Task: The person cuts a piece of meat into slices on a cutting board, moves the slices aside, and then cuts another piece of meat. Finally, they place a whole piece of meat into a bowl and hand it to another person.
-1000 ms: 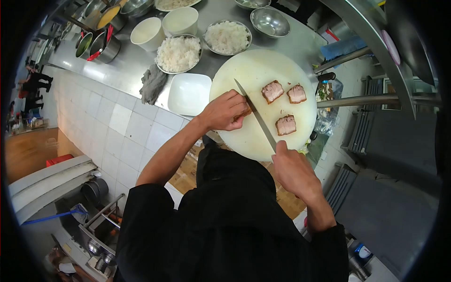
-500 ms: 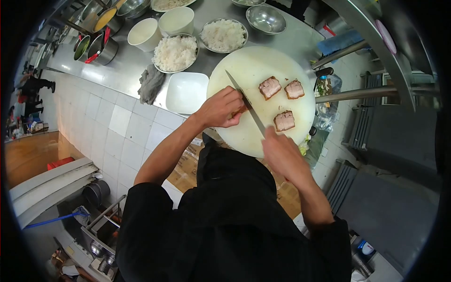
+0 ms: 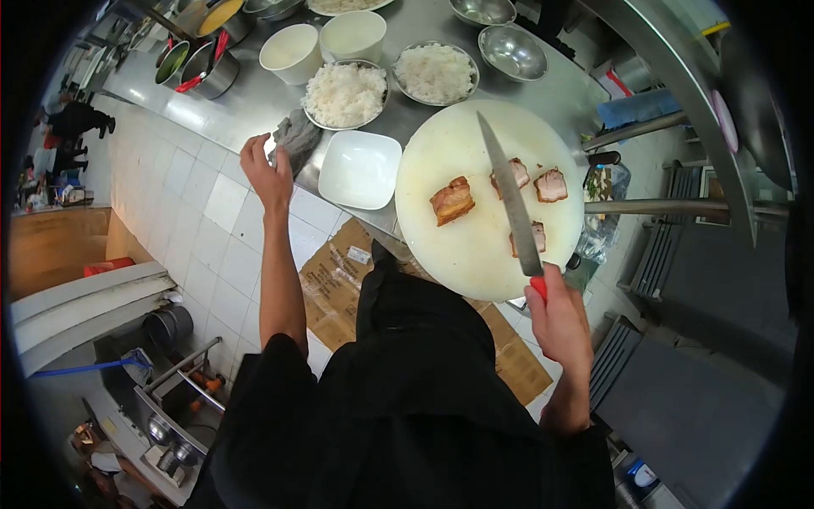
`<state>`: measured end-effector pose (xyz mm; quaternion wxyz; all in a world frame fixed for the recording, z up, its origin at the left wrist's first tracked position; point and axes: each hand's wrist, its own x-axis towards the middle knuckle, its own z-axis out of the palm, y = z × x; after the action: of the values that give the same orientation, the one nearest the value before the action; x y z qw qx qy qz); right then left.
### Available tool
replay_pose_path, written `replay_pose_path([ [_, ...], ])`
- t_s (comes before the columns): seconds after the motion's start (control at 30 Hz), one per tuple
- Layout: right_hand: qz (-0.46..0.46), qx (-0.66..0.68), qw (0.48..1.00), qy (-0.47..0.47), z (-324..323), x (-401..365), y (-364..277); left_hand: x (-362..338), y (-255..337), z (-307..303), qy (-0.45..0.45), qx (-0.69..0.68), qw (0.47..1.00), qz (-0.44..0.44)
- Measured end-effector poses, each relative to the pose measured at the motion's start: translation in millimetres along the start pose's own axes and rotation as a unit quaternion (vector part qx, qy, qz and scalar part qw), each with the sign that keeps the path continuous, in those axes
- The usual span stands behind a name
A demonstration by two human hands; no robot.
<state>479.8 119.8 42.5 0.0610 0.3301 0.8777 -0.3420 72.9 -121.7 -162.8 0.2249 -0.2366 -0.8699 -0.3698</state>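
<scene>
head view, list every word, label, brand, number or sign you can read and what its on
No text can be read for certain.
Cardboard on the floor: printed marks, too small and blurred to read.
White label on the cardboard: too small to read.
Blue-and-white item at lower right: any lettering too blurred to read.
Knife: no readable marking on the blade.
</scene>
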Motion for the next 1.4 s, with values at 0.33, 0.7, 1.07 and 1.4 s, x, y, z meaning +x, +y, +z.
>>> replay_pose_path([
  [0.33,-0.023,-0.122,0.991,-0.042,30,20,-18,-4,91,-10,-0.131,-0.211,0.962,0.108],
  [0.7,-0.07,-0.239,0.964,-0.096,14,22,-22,-59,192,37,-0.279,-0.307,0.835,0.362],
  [1.07,-0.071,-0.193,0.971,-0.117,7,42,-31,-59,192,43,-0.289,-0.323,0.824,0.365],
  [1.4,-0.086,-0.172,0.979,-0.069,33,36,-8,-59,191,43,-0.28,-0.301,0.834,0.369],
])
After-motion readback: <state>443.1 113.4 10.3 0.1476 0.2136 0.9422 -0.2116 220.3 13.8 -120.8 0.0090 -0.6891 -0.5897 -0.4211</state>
